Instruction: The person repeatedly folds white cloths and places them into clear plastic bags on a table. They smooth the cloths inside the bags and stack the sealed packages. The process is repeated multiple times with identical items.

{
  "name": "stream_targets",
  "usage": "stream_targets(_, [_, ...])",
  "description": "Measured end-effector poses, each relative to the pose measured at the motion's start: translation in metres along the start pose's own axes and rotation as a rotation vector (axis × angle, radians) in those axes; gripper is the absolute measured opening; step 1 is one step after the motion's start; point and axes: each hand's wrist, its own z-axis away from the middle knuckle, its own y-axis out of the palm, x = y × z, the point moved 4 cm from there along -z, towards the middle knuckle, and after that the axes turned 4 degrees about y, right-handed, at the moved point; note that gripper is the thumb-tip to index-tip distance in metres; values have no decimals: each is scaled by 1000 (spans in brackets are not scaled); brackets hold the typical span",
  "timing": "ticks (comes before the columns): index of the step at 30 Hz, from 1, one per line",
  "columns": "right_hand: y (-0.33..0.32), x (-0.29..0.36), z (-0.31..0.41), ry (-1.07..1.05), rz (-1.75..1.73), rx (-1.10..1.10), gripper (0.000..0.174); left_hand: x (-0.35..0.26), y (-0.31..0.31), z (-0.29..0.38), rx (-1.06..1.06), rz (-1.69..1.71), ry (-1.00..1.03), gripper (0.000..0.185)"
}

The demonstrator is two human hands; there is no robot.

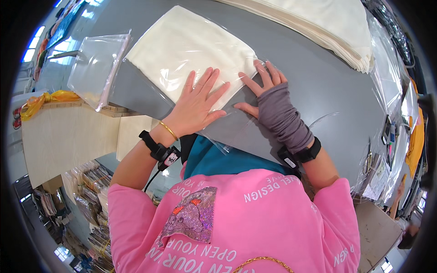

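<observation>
A folded cream cloth (191,44) lies inside a clear plastic bag (164,90) on the grey table (321,88). My left hand (201,99) rests flat on the bag's near side, fingers spread over the cloth. At the right corner of the cloth, the fingertips of my right hand (264,83) touch the bag's edge, thumb apart and down by the table. A grey fabric sleeve covers the right palm and wrist. Loose film (223,145) from the bag reaches the table's front edge. Neither hand appears to grip anything.
A thick stack of cream cloth (317,24) stands at the back right. Clear bags (97,68) are piled at the left. Along the right edge lie plastic film (385,65), a phone (386,129) and scissors (368,158). Wooden boards (71,136) and packed goods (92,181) are at the lower left.
</observation>
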Motion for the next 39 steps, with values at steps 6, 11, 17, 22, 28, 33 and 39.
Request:
stream_targets(6, [-36, 20, 32, -64, -143, 15, 49, 10, 2, -7, -39, -61, 11, 73])
stream_targets(11, [-10, 48, 31, -297, -534, 262, 34, 25, 2, -23, -73, -36, 11, 72])
stream_targets(17, [0, 46, 25, -283, -657, 262, 22, 28, 4, -20, -93, -3, 14, 71])
stream_targets(22, [14, 68, 26, -338, -379, 111, 17, 28, 5, -22, -69, 12, -2, 71])
stream_targets(28, [-59, -39, 112, 21, -115, 395, 14, 29, -7, -12, -20, 9, 57, 72])
stream_targets(33, [-236, -172, 261, 942, 695, 704, 32, 36, -16, 3, 67, 43, 214, 78])
stream_targets(39, [-145, -114, 132, 242, 255, 345, 60, 17, -37, 32, -11, 187, 305, 91])
